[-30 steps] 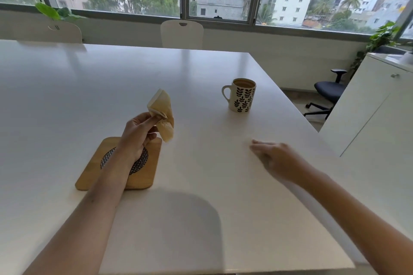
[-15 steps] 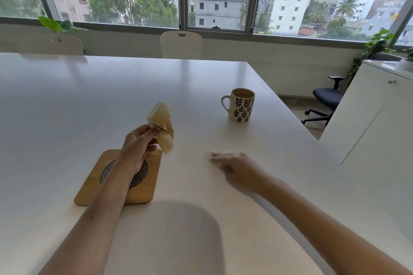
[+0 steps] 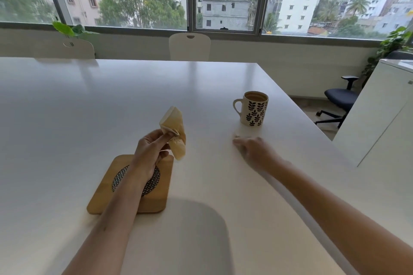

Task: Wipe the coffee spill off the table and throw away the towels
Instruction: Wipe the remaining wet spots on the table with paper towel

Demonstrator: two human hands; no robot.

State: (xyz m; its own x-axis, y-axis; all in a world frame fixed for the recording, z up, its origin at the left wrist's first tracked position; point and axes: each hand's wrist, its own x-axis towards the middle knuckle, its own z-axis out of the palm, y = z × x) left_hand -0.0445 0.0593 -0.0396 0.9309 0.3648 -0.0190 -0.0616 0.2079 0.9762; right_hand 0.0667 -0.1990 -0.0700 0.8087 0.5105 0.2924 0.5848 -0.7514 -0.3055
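My left hand (image 3: 149, 152) is raised above the white table (image 3: 111, 100) and pinches a crumpled, coffee-stained paper towel (image 3: 174, 134) between thumb and fingers. My right hand (image 3: 253, 150) lies blurred and palm down just over the tabletop, fingers spread, a little in front of a white mug (image 3: 253, 108) with a dark leaf pattern. The mug stands upright with coffee in it. I see no spill on the table surface.
A square wooden trivet (image 3: 100, 198) with a woven round centre lies under my left forearm. Two white chairs (image 3: 189, 47) stand at the table's far side. A white cabinet (image 3: 380, 118) and a dark office chair (image 3: 339, 100) are to the right.
My right hand has swept left across the table, then forward toward the mug. My left hand keeps the towel raised in the same place. The camera view has tilted up slightly.
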